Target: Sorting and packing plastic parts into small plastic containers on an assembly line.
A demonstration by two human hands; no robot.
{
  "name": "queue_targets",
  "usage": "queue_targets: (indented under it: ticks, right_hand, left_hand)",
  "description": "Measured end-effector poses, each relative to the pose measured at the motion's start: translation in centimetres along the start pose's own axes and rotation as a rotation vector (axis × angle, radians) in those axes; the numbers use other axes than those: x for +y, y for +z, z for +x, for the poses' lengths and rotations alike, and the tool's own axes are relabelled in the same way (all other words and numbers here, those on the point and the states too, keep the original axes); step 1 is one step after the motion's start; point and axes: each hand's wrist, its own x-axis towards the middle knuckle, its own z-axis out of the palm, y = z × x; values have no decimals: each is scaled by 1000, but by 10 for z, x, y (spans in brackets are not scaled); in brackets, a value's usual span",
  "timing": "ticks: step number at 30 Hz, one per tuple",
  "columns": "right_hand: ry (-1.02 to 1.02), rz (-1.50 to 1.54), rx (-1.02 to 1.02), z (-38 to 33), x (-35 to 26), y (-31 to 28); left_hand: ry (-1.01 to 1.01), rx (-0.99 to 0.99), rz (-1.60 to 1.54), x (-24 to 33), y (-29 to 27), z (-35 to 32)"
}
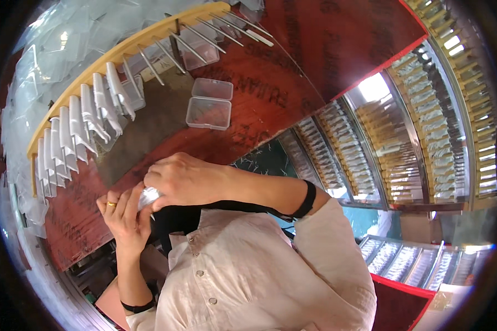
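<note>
Close in front of my chest, both hands meet over a small glossy whitish piece (148, 195), which looks like thin sheet or film; its exact kind I cannot make out. My left hand (124, 218), with a ring on one finger, pinches it from the left. From the right, my right hand (182, 179) closes its fingers over it and hides part of it. Beyond them stands a curved wooden bar (132, 37) with metal rods. White rolled sleeves (88, 113) cover several rods on its left side, while rods (176, 52) on the right are bare.
A clear plastic box (209, 113) lies with its lid open on the red board (292, 60). Many clear boxes (61, 44) are heaped behind the bar. To the right, metal-framed racks (417, 118) hold rows of wooden bars with white pieces. A lower tray (403, 263) sits nearer.
</note>
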Motion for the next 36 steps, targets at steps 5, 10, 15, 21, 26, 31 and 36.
queue_targets:
  ticks: [5,10,15,21,26,31,36]
  right_hand:
    - [316,690,97,-13,11,-28]
    - [388,857,340,-20,9,-47]
    - [156,622,149,-7,-30,-14]
    - [221,766,104,0,-20,-1]
    - [185,833,105,-1,-16,7]
    - [115,721,188,-3,-14,8]
    - [184,1070,214,-7,-6,11]
  left_hand:
    - [-18,59,-179,-12,-17,-14]
    - [-103,231,-119,1,-26,-29]
    - [-221,216,-499,15,-15,-23]
    - [-519,265,-1037,16,-15,-41]
    - [-649,74,-1249,21,-14,-45]
    - [-532,-73,-1095,16,-23,-41]
    - [-530,-53,-1318,18,-13,-36]
